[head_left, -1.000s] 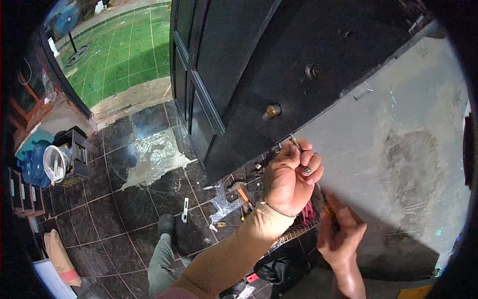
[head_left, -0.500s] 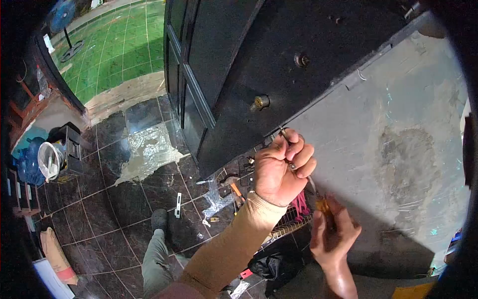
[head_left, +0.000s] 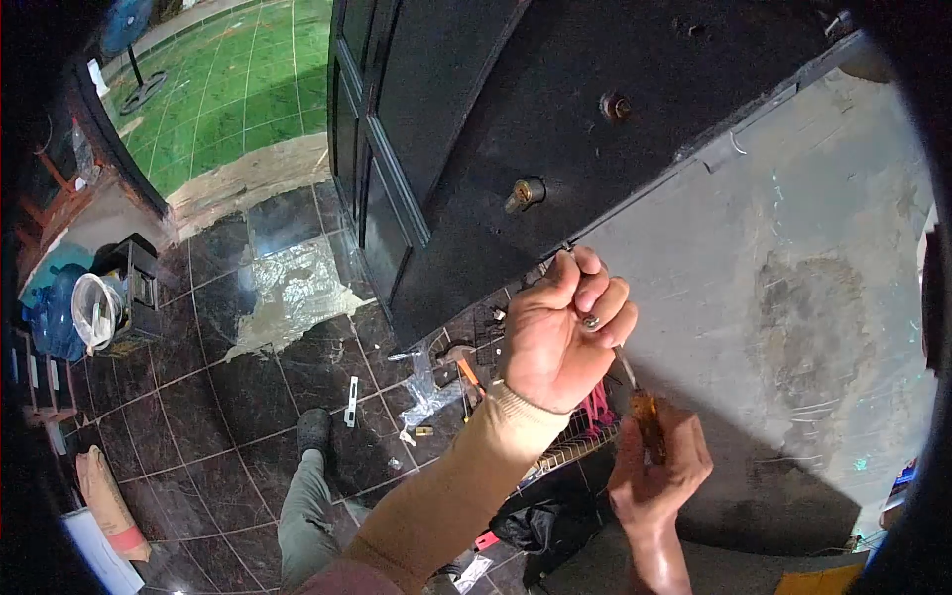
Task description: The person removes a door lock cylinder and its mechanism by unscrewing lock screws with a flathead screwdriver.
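I see the left hand [head_left: 560,337] with its fingers closed together, pinching a small screw [head_left: 568,252] at the door edge [head_left: 674,177]. The right hand [head_left: 656,476], lower and nearer to me, is clamped around the screwdriver [head_left: 645,421]. Its long axis points up and left toward the screw.

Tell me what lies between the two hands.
Head view: the shaft of the screwdriver runs from its amber handle in the right hand up to the curled left hand.
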`<state>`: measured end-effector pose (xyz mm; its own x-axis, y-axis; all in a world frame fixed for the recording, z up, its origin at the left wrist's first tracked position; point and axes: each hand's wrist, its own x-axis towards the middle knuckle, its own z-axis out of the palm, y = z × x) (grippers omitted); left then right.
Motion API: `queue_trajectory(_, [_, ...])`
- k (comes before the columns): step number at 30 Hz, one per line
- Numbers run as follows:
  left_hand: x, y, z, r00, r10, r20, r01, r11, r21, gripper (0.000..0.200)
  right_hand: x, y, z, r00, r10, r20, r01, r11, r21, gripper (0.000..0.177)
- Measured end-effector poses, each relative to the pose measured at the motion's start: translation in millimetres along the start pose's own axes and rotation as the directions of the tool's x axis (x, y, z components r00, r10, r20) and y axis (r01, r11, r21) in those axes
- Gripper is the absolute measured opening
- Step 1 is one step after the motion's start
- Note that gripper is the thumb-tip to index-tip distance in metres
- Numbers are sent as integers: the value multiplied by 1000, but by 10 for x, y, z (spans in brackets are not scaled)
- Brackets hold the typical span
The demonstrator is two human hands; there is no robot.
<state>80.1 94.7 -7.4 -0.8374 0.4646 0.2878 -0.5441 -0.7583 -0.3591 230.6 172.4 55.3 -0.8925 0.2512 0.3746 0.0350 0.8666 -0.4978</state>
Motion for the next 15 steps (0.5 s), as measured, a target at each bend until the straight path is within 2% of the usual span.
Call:
queue_trajectory(1, [24, -2, -53, 998, -8, 59, 11, 999, -45, 23, -54, 33, 17, 992, 125, 19, -126, 970, 207, 31])
queue_trajectory(2, [27, 31, -86, 997, -22, 68, 26, 999, -48, 23, -61, 45, 36, 970, 236, 63, -242, 884, 401, 35])
queue_trajectory(3, [10, 48, -109, 996, -37, 76, 42, 997, -58, 24, -39, -23, 4, 919, 307, 249, -391, 610, 690, 45])
queue_trajectory(4, [14, 42, -130, 995, -49, 88, 55, 996, -73, 24, -80, -30, -59, 811, 308, 497, -564, 190, 803, 48])
queue_trajectory(6, [17, 24, -151, 996, -34, 83, 42, 994, -101, 27, -133, 101, -116, 744, 264, 614, -615, -88, 783, 47])
queue_trajectory(9, [7, 45, -93, 999, -40, 37, 42, 996, -73, 31, -43, 109, -113, 655, 294, 697, -730, 5, 684, 48])
queue_trajectory(12, [-7, 86, -40, 998, -67, -11, 66, 997, -44, 32, 32, 7, -104, 607, 268, 748, -787, 69, 614, 52])
queue_trajectory(13, [0, 102, -79, 996, -73, 56, 74, 997, -17, 32, 73, -43, -113, 598, 283, 750, -791, 63, 608, 44])
queue_trajectory(15, [8, 51, -62, 999, -35, -17, 35, 999, -4, 33, 166, -39, -154, 670, 437, 600, -742, 414, 527, 34])
